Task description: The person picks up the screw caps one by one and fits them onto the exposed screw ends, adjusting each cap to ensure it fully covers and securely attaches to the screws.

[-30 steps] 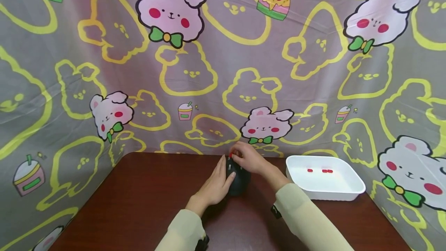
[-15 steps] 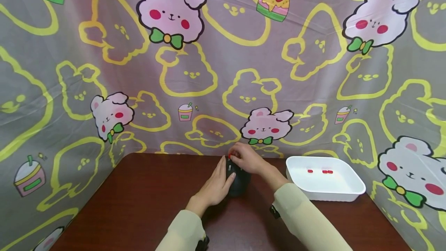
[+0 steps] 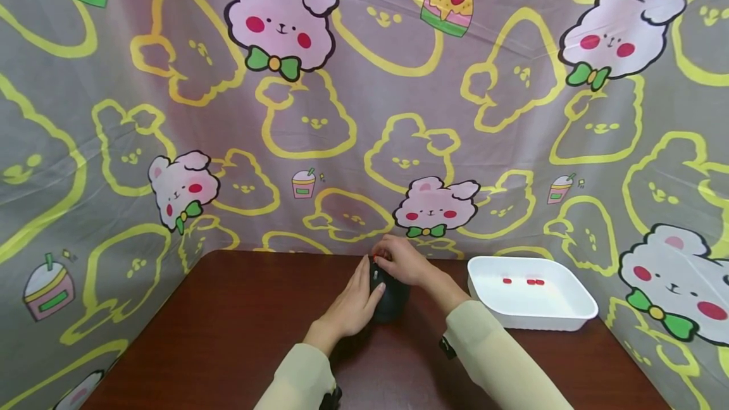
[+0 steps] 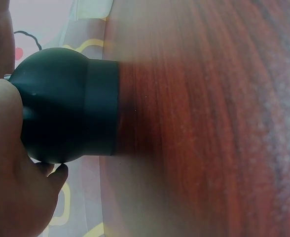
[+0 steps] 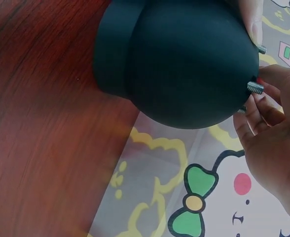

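Note:
A dark, rounded dome (image 3: 393, 302) on a short cylindrical base stands upright on the table. Threaded metal studs (image 5: 255, 88) stick out from its top. My left hand (image 3: 348, 304) holds the dome from the left, its thumb on the near side and the other fingers along the far left side. At the top, my right hand (image 3: 407, 261) pinches a small red piece (image 3: 375, 259) by a stud. In the right wrist view the fingers hide most of that red piece (image 5: 259, 80), so its exact shape cannot be told.
To the right stands a white tray (image 3: 535, 320) with a few small red pieces (image 3: 507, 281) lying in it. The brown wooden table (image 3: 245, 321) ends at the back against a patterned cloth (image 3: 353, 144).
The fingers of my right hand have come down slightly with the red piece at the dome's top. The left hand and the dome stay where they were.

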`<state>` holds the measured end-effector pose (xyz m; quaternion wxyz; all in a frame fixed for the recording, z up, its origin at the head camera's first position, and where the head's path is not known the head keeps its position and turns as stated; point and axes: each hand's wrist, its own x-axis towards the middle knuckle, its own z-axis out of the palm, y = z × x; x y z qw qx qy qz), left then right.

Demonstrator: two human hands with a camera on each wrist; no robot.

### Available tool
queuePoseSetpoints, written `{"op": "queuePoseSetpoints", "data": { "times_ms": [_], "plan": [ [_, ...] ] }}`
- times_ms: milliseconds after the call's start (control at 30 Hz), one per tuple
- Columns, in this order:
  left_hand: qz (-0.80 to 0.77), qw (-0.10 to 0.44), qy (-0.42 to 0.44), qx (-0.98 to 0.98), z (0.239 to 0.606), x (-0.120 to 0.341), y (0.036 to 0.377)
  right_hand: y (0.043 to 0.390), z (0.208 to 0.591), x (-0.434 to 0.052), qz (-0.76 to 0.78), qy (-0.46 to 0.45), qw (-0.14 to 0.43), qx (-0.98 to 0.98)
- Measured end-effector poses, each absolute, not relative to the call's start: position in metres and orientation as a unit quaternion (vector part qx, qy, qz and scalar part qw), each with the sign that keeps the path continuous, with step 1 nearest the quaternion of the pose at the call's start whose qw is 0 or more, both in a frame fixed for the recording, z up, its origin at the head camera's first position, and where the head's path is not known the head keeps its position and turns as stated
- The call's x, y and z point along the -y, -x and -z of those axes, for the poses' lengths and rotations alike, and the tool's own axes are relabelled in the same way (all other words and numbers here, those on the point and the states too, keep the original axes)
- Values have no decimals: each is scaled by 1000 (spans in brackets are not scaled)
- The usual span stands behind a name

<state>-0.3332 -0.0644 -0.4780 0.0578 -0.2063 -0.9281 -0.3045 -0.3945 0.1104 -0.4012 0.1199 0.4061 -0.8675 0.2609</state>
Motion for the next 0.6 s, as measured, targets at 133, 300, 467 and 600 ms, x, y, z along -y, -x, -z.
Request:
{"op": "queuePoseSetpoints", "data": {
  "times_ms": [133,300,467,600],
  "plan": [
    [306,56,206,928,477,64,333,394,402,-111,-264,-406,116,867],
    [306,55,204,928,478,64,333,395,404,-111,-265,-401,115,869],
    [305,54,204,928,479,65,333,396,406,-111,-260,-402,120,869],
    [307,54,205,928,479,65,333,397,407,-111,-260,-400,120,871]
  ]
}}
